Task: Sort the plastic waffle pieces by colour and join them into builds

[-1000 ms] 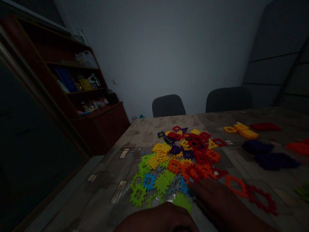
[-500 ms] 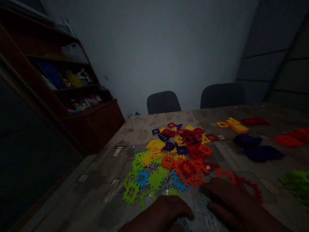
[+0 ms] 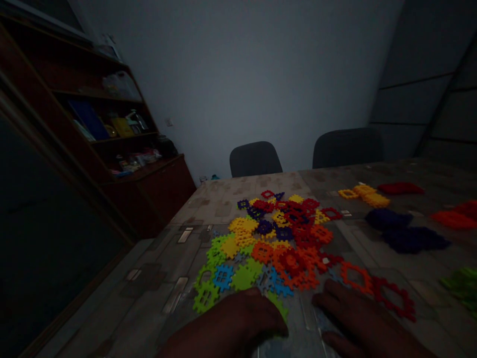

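Observation:
A heap of flat interlocking plastic tiles point(image 3: 278, 238) in red, orange, yellow, green, blue and purple lies spread on the patterned table point(image 3: 223, 204). My left hand point(image 3: 242, 318) rests at the near edge of the heap, fingers curled over a green tile point(image 3: 278, 304); whether it grips the tile is too dark to tell. My right hand point(image 3: 357, 320) lies on the table beside red ring-shaped tiles point(image 3: 376, 288), fingers stretched toward the heap.
Sorted piles sit to the right: yellow point(image 3: 367, 195), red point(image 3: 400, 188), purple point(image 3: 406, 231), orange point(image 3: 452, 219), green point(image 3: 462, 286). Two dark chairs point(image 3: 255, 159) stand at the far side. A wooden shelf unit point(image 3: 112, 134) with clutter stands at the left. The room is dim.
My left hand has moved forward onto the near green tiles. My right hand has drawn back a little from the red tiles. The view shifted slightly.

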### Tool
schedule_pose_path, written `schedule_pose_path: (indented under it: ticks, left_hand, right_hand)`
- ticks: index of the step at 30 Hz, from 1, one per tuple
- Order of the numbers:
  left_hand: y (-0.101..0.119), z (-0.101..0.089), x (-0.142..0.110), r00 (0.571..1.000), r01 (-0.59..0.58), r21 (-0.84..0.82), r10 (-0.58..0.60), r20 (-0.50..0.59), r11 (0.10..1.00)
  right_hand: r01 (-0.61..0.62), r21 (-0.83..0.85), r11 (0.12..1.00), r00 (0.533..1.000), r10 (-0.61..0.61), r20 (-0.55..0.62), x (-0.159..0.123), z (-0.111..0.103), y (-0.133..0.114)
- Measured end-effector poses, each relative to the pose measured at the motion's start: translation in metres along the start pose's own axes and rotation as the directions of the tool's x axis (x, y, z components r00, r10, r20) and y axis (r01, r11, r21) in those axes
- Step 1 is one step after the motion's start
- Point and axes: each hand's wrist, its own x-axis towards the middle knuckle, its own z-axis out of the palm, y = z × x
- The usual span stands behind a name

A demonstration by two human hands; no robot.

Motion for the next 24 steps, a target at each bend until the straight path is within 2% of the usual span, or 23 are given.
schedule_pose_path:
  ticks: [3,6,8,12,15,17,21,24]
  left_hand:
    - [-0.009,0.024,0.013,0.984,-0.175,0.167,0.167,0.061,0.97]
    - [-0.015,0.047,0.021,0.996,-0.091,0.353,0.09,0.02,0.931]
    - [-0.015,0.053,0.022,0.999,-0.023,0.42,0.033,-0.017,0.907]
    - [-0.011,0.036,0.019,0.992,0.05,0.352,-0.005,-0.13,0.935]
    - [-0.016,0.019,0.019,0.951,0.176,0.248,-0.1,-0.291,0.953]
    - [-0.025,0.015,0.021,0.922,0.244,0.237,-0.149,-0.356,0.94]
    - [-0.039,0.017,0.029,0.919,0.267,0.29,-0.152,-0.365,0.919]
    - [-0.042,0.019,0.031,0.919,0.264,0.309,-0.14,-0.37,0.914]
  right_hand:
    - [0.015,-0.02,1.0,1.0,-0.016,-0.009,0.002,-0.002,-0.003]
    - [-0.012,-0.022,1.0,0.999,0.013,0.034,0.008,-0.011,-0.01]
    - [-0.06,0.014,0.998,0.996,0.059,0.065,0.013,-0.019,-0.015]
    - [-0.174,0.124,0.977,0.981,0.162,0.104,0.022,-0.031,-0.019]
    - [-0.235,0.152,0.96,0.965,0.212,0.156,0.025,-0.036,-0.018]
    - [-0.262,0.161,0.952,0.953,0.23,0.196,0.026,-0.038,-0.016]
    - [-0.307,0.171,0.936,0.932,0.26,0.251,0.031,-0.042,-0.014]
    - [-0.319,0.155,0.935,0.923,0.27,0.273,0.031,-0.043,-0.012]
